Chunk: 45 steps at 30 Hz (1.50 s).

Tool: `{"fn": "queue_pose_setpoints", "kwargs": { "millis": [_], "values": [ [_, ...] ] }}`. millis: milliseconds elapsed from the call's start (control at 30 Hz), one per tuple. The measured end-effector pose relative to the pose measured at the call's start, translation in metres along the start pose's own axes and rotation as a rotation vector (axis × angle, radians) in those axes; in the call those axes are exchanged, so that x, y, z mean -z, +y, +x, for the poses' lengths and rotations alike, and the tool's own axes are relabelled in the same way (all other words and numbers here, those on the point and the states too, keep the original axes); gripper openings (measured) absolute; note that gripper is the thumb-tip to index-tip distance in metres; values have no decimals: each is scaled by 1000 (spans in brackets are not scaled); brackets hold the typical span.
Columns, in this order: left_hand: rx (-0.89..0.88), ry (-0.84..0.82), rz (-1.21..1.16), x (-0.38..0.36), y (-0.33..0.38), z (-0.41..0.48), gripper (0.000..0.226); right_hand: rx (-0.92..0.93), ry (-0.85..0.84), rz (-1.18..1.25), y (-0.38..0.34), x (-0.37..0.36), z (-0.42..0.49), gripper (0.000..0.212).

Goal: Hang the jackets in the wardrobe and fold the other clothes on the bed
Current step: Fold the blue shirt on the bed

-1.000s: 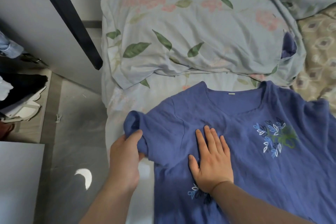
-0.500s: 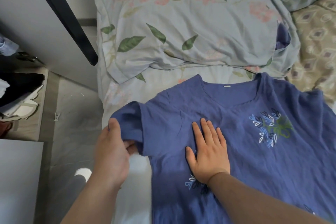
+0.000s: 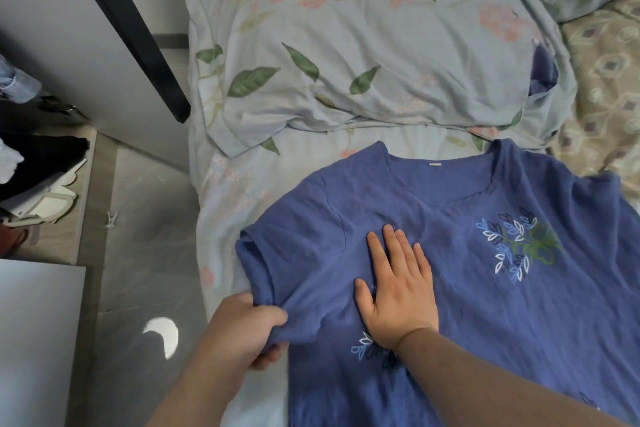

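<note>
Head view: blue shirt [image 3: 485, 315] on bed [image 3: 235, 191], left grip [image 3: 242, 329] on its sleeve [image 3: 266, 263]

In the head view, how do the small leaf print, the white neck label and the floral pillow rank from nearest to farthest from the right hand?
1. small leaf print: at the wrist of the right hand, low on the blue shirt.
2. white neck label: ahead of the hand, at the top of the shirt.
3. floral pillow: farthest, beyond the shirt.
</note>
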State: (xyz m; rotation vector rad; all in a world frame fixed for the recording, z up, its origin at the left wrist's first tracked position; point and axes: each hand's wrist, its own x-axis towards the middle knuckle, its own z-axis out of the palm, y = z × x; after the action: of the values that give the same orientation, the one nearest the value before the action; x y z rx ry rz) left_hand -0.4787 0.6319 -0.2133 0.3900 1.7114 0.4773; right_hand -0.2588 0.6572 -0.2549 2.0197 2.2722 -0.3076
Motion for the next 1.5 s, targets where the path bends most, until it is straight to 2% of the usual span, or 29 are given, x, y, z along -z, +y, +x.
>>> {"fn": "queue_pose_setpoints", "kwargs": {
  "millis": [67, 167, 233, 333, 467, 567, 667, 733, 800, 933, 1033, 1200, 1333, 1433, 1500],
  "values": [
    [-49, 4, 29, 0, 11, -3, 22, 4, 3, -3, 1, -1, 0, 72],
    [-247, 227, -73, -3, 34, 8, 30, 8, -3, -17, 1, 0, -1, 72],
    [-302, 299, -137, -9, 51, 20, 30, 9, -2, -19, 1, 0, 0, 72],
    [-362, 278, -156, -17, 63, 41, 18, 10, 4, -20, 2, -1, 0, 72],
    [-449, 315, -342, -3, 58, 53, 17, 12, -1, -18, 1, 0, 0, 72],
    [-403, 282, -311, 9, 50, 59, 3, 16, -4, -18, 2, -1, 1, 72],
    [-321, 294, -230, 5, 49, 49, 43, 14, -8, -23, 3, -2, 1, 72],
    [-295, 262, -157, 2, 47, 38, 56, 13, -7, -19, 2, -1, 1, 72],
    [-318, 226, -59, -1, 41, 30, 51, 14, -9, -19, 2, -1, 1, 72],
    [-392, 214, 88, -1, 29, 35, 24, 16, -6, -8, 3, -3, 1, 72],
    [-402, 145, 74, 6, 24, 37, 32, 19, 2, -5, 3, -3, 1, 72],
    [-407, 3, -102, 12, 18, 34, 41, 18, -10, -9, 4, -4, 1, 73],
    [-449, 38, -175, 0, 25, 36, 34, 24, -3, -2, 3, -6, 1, 73],
    [-515, 95, -66, -8, 23, 32, 52, 27, 5, 21, 4, -8, 1, 74],
    [-479, 116, -76, -6, 20, 27, 55, 36, 1, 52, 4, -7, 2, 75]
  ]
}}
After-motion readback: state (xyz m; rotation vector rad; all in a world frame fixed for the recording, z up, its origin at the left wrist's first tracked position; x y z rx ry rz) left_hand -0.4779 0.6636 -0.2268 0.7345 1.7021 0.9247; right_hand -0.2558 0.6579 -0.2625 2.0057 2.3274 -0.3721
